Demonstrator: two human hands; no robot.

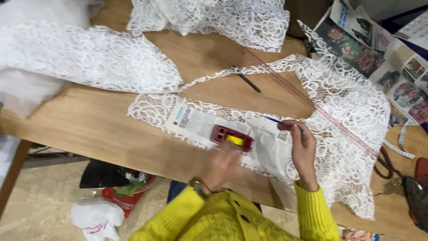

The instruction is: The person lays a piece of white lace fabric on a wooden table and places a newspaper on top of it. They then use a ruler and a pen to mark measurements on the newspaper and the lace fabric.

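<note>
My left hand (pixel 221 167) is blurred, fingers spread on the white lace piece (pixel 352 111) and the newspaper pattern (pixel 196 122) lying under it, just below a small red box (pixel 232 135) with a yellow piece inside. My right hand (pixel 302 149) grips a blue pen (pixel 277 121), its tip resting on the newspaper under the lace. Both arms wear yellow knitted sleeves, and a watch sits on the left wrist.
A long ruler (pixel 294 87) and a dark pencil (pixel 246 80) lie on the wooden table (pixel 89 125). More lace pieces (pixel 89 56) sit at the back and left. Magazine pages (pixel 379 49), a tape measure (pixel 399 145) and an iron (pixel 417 196) are at right. Bags (pixel 116 196) lie on the floor.
</note>
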